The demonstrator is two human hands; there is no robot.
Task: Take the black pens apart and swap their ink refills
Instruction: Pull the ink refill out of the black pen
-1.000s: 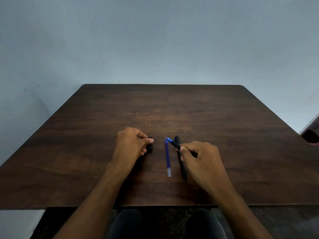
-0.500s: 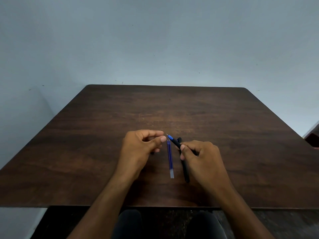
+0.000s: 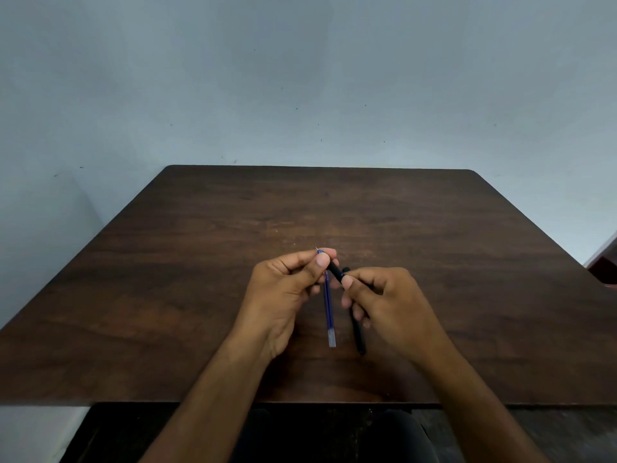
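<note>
From the head camera, both hands meet above the middle of a dark wooden table point(image 3: 200, 295), which stands against a plain bluish wall point(image 3: 300, 78); the left hand point(image 3: 283, 295) is curled, its thumb and forefinger pinched on the front end of a black pen point(image 3: 335, 271), just behind the blue tip with its fine metal point; the right hand point(image 3: 390, 302) is also curled, its thumb and fingers closed on the rear part of the same pen, so the pen runs slanting between the two hands, tip up and to the left; whether it is lifted clear of the table cannot be told; a loose blue ink refill point(image 3: 329, 309) lies on the table between the hands, running lengthwise toward the person, its pale clear end nearest them and its far end hidden behind the left thumb; just beside it to the right lies a black pen barrel point(image 3: 359, 335), roughly parallel, partly covered by the right hand's fingers.
</note>
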